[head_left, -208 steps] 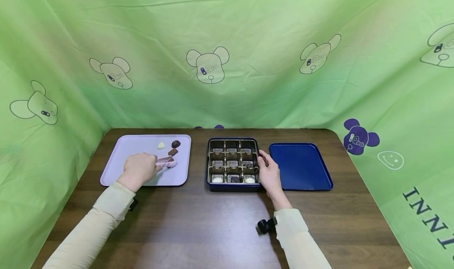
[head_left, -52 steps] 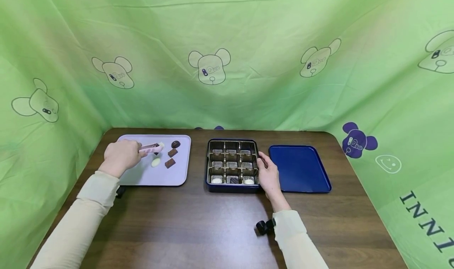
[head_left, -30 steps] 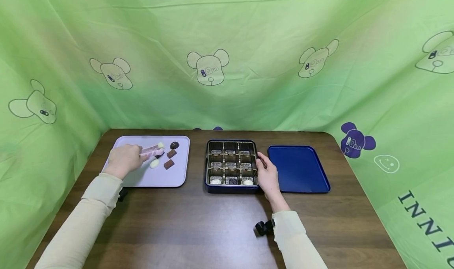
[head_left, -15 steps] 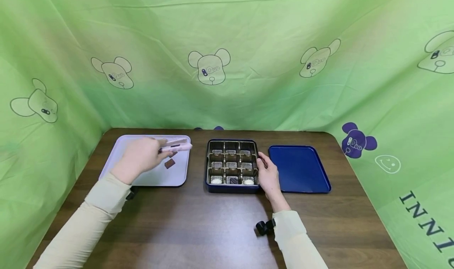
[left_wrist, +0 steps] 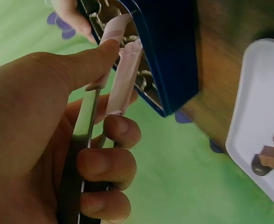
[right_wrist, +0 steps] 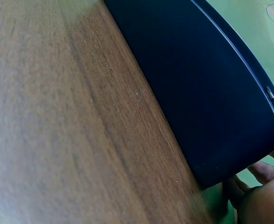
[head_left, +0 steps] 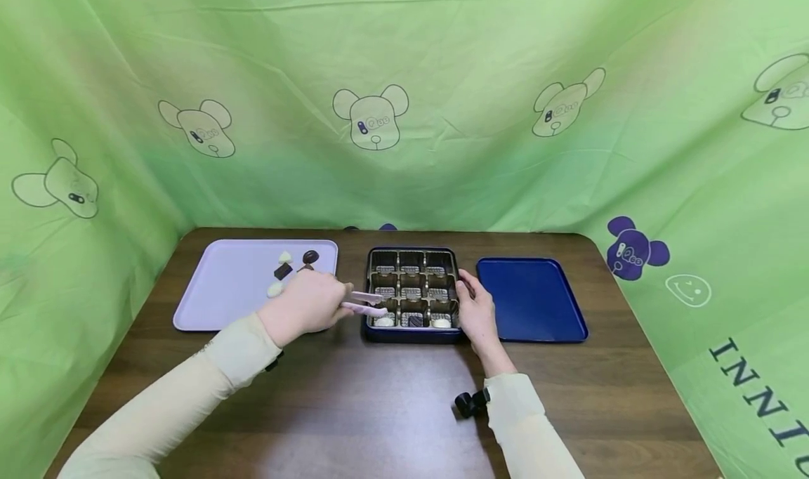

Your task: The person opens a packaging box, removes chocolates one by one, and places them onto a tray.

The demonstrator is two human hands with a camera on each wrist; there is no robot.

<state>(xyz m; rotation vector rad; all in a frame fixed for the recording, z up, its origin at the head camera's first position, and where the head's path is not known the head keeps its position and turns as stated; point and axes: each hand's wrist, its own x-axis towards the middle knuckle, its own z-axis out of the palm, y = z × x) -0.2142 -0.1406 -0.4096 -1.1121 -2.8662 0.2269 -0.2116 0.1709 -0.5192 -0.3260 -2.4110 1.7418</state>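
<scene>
My left hand (head_left: 312, 303) holds pink-tipped tongs (left_wrist: 123, 84). In the left wrist view the thumb lies along one arm and the fingers curl round the handles. The tips hang over the left column of the dark blue chocolate box (head_left: 412, 334), and no chocolate shows between them. Inside is a gold divider (head_left: 413, 275) with three-by-three cells. White chocolates (head_left: 384, 322) sit in the two outer front cells, a dark striped chocolate (head_left: 415, 321) in the middle one. My right hand (head_left: 477, 314) holds the box's right side, thumb at the rim; the right wrist view shows its fingers partly hidden.
A lilac tray (head_left: 215, 289) at left bears several chocolates: a white one (head_left: 285, 257), a dark square (head_left: 282, 272), a dark oval (head_left: 310, 256), a white oval (head_left: 274, 290) and two brown blocks (left_wrist: 272, 157). A blue lid (head_left: 531, 300) lies right of the box.
My left hand has carried the tongs rightward from over the tray's chocolates to the box's left column. The right hand and the box stay where they were.
</scene>
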